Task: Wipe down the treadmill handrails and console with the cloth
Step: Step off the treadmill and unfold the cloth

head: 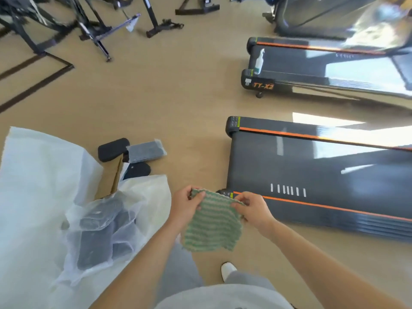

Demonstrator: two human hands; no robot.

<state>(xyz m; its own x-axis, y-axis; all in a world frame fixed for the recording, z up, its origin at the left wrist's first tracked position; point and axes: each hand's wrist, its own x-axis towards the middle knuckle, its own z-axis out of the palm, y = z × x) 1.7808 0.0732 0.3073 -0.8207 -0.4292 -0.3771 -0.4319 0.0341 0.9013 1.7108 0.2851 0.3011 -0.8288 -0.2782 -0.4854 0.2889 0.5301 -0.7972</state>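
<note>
A green-and-beige striped cloth (211,224) hangs spread between my two hands, low in the middle of the view. My left hand (186,205) pinches its upper left corner and my right hand (252,209) pinches its upper right corner. The near treadmill (312,170), black with orange stripes, lies on the floor just right of my hands, its rear end toward me. No handrails or console are in view. A white spray bottle (259,61) stands on the rear of the second treadmill (312,70) farther back.
White plastic and foam wrapping (44,197) with black parts inside lies on the floor at my left, beside a cardboard box (109,179) and black pads (113,149). Black exercise frames (93,30) stand at the far left. Tan floor (167,90) lies between them.
</note>
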